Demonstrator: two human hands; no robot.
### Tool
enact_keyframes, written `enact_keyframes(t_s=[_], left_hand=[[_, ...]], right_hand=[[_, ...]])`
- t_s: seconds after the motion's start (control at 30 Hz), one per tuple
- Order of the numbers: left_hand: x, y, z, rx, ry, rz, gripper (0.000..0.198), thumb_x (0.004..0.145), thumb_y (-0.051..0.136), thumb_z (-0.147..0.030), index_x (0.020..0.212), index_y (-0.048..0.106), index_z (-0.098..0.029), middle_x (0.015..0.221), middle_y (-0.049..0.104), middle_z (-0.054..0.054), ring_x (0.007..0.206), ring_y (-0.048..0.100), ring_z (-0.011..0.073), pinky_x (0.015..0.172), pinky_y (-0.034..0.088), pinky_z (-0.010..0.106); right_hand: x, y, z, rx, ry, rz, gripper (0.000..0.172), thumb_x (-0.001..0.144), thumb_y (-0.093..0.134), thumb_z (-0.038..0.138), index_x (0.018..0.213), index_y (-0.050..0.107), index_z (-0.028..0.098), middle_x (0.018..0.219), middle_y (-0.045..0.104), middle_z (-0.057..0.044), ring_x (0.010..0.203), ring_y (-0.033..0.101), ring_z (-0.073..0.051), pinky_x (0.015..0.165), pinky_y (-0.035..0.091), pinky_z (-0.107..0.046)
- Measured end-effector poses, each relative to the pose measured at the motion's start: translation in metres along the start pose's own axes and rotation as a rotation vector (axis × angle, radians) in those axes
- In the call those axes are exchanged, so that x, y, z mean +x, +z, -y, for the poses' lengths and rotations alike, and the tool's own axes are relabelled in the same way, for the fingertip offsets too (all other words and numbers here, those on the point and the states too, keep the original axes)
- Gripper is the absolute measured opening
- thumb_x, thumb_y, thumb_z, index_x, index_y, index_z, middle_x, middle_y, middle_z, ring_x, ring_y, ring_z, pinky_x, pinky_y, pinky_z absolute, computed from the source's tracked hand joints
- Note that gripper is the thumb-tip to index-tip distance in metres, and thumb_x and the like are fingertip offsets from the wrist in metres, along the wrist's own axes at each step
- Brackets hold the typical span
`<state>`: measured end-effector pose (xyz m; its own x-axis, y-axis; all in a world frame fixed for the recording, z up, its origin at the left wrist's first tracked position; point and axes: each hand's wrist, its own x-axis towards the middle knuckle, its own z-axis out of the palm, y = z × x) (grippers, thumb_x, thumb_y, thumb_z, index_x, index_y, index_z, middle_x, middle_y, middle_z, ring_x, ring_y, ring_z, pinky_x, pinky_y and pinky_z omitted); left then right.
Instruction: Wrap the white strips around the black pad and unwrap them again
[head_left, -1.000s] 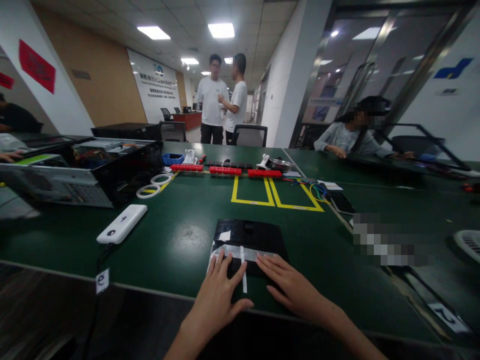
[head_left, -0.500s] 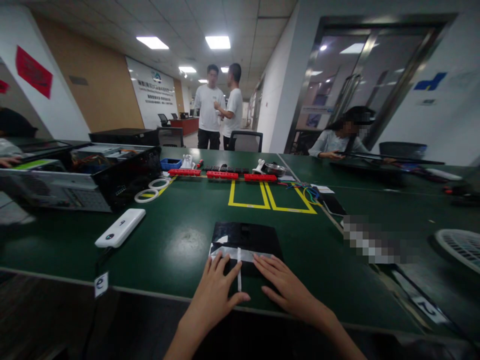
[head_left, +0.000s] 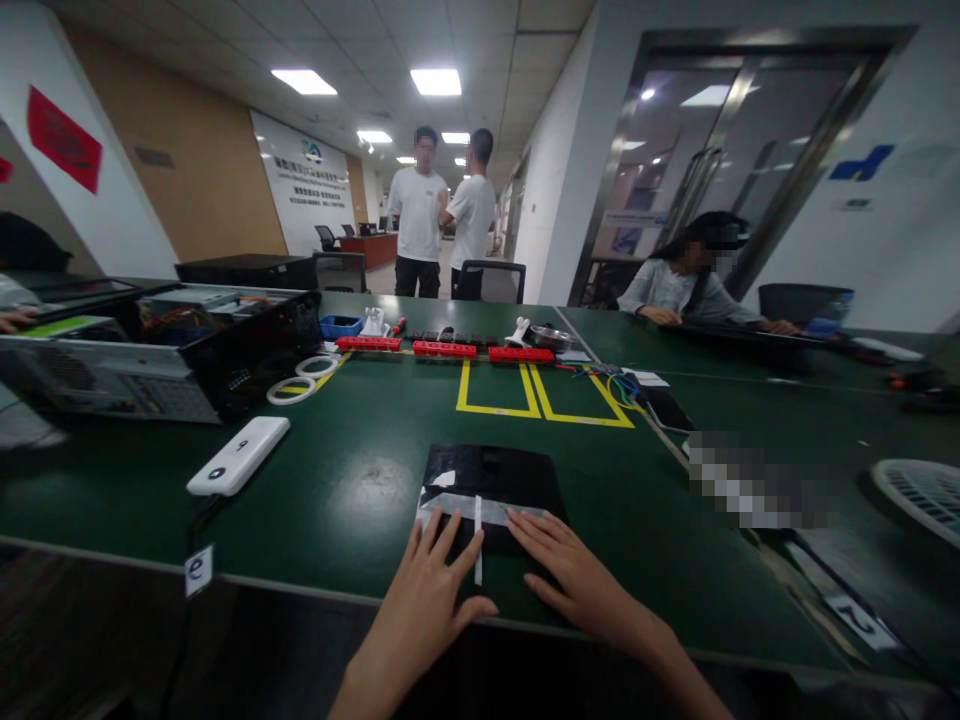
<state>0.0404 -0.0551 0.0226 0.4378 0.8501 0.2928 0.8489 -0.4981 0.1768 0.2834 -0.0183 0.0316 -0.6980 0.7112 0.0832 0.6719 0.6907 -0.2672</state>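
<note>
A flat black plastic bag or pouch (head_left: 491,468) lies on the green table in front of me, with a pale translucent strip (head_left: 495,511) across it. A narrow white strip (head_left: 478,560) runs down from it toward the table's near edge. My left hand (head_left: 435,575) rests with spread fingers on the left part of the near side, its index finger beside the narrow strip. On the right part lies my right hand (head_left: 574,575), fingers stretched out flat and thumb apart. Both palms hide some of the near side.
To the left stand a white power bank (head_left: 240,456), white rings (head_left: 292,390) and an opened computer case (head_left: 187,350). Red strips (head_left: 445,350) line up beyond yellow tape outlines (head_left: 499,412). A phone (head_left: 667,410) lies right; a co-worker (head_left: 686,280) sits beyond it.
My hands and the black pouch stay practically in place. In the background, one standing person has shifted slightly right, and the seated co-worker's flat dark object is now lower, on the table.
</note>
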Motion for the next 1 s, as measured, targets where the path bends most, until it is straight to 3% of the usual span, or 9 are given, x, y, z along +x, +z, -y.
enact_keyframes(t_s=[0.13, 0.23, 0.33, 0.43, 0.57, 0.67, 0.77, 1.0], left_hand=[[-0.003, -0.013, 0.019, -0.061, 0.007, -0.06, 0.052, 0.084, 0.056, -0.044, 0.133, 0.045, -0.029, 0.138, 0.048, 0.008, 0.13, 0.039, 0.0288, 0.103, 0.035, 0.053], [0.0, -0.018, 0.047, -0.074, -0.111, -0.152, 0.036, 0.091, 0.046, -0.034, 0.126, 0.053, -0.025, 0.129, 0.057, 0.006, 0.122, 0.049, 0.0227, 0.104, 0.037, 0.046], [0.003, -0.01, 0.074, -0.033, -0.241, -0.227, 0.034, 0.093, 0.042, -0.031, 0.12, 0.057, -0.02, 0.123, 0.061, 0.008, 0.117, 0.054, 0.0226, 0.105, 0.035, 0.045], [0.002, 0.004, 0.089, -0.029, -0.292, -0.247, 0.034, 0.094, 0.038, -0.029, 0.118, 0.058, -0.018, 0.121, 0.063, 0.009, 0.117, 0.054, 0.0222, 0.104, 0.036, 0.045], [-0.003, 0.013, 0.094, -0.036, -0.304, -0.286, 0.033, 0.093, 0.037, -0.028, 0.116, 0.059, -0.018, 0.121, 0.063, 0.009, 0.116, 0.055, 0.0217, 0.103, 0.037, 0.045], [-0.004, 0.014, 0.093, -0.044, -0.303, -0.294, 0.033, 0.092, 0.038, -0.028, 0.116, 0.059, -0.018, 0.12, 0.063, 0.009, 0.115, 0.056, 0.0222, 0.103, 0.038, 0.045], [-0.004, 0.014, 0.094, -0.045, -0.311, -0.286, 0.033, 0.092, 0.039, -0.028, 0.116, 0.059, -0.018, 0.12, 0.063, 0.009, 0.115, 0.056, 0.0224, 0.103, 0.037, 0.045], [-0.004, 0.012, 0.092, -0.033, -0.327, -0.266, 0.032, 0.092, 0.04, -0.029, 0.115, 0.06, -0.018, 0.12, 0.063, 0.007, 0.117, 0.054, 0.0216, 0.104, 0.037, 0.042]], right_hand=[[0.001, -0.01, 0.001, 0.055, 0.014, 0.02, 0.052, 0.091, 0.044, 0.032, 0.141, 0.033, 0.021, 0.145, 0.034, -0.008, 0.133, 0.03, -0.021, 0.109, 0.028, -0.048], [0.009, -0.024, 0.004, 0.087, 0.051, -0.06, 0.044, 0.092, 0.041, 0.028, 0.134, 0.044, 0.019, 0.14, 0.042, -0.008, 0.129, 0.037, -0.019, 0.107, 0.032, -0.044], [0.027, -0.036, 0.016, 0.054, 0.038, -0.159, 0.041, 0.092, 0.038, 0.023, 0.132, 0.047, 0.017, 0.138, 0.046, -0.009, 0.128, 0.039, -0.018, 0.108, 0.031, -0.043], [0.051, -0.038, 0.034, -0.03, -0.043, -0.144, 0.044, 0.094, 0.034, 0.026, 0.137, 0.04, 0.018, 0.142, 0.04, -0.009, 0.132, 0.032, -0.018, 0.109, 0.026, -0.045], [0.078, -0.02, 0.045, -0.154, -0.148, -0.023, 0.053, 0.094, 0.031, 0.045, 0.143, 0.026, 0.025, 0.15, 0.023, -0.008, 0.138, 0.015, -0.027, 0.106, 0.019, -0.059], [0.088, 0.0, 0.039, -0.192, -0.164, 0.057, 0.058, 0.092, 0.03, 0.054, 0.144, 0.023, 0.029, 0.151, 0.021, -0.009, 0.137, 0.014, -0.032, 0.102, 0.016, -0.066], [0.091, 0.011, 0.029, -0.205, -0.177, 0.075, 0.056, 0.092, 0.031, 0.052, 0.144, 0.02, 0.031, 0.151, 0.021, -0.008, 0.137, 0.014, -0.032, 0.102, 0.017, -0.066], [0.076, -0.01, 0.001, -0.145, -0.131, 0.167, 0.054, 0.095, 0.03, 0.045, 0.145, 0.015, 0.033, 0.151, 0.018, -0.006, 0.138, 0.012, -0.031, 0.104, 0.012, -0.065]])
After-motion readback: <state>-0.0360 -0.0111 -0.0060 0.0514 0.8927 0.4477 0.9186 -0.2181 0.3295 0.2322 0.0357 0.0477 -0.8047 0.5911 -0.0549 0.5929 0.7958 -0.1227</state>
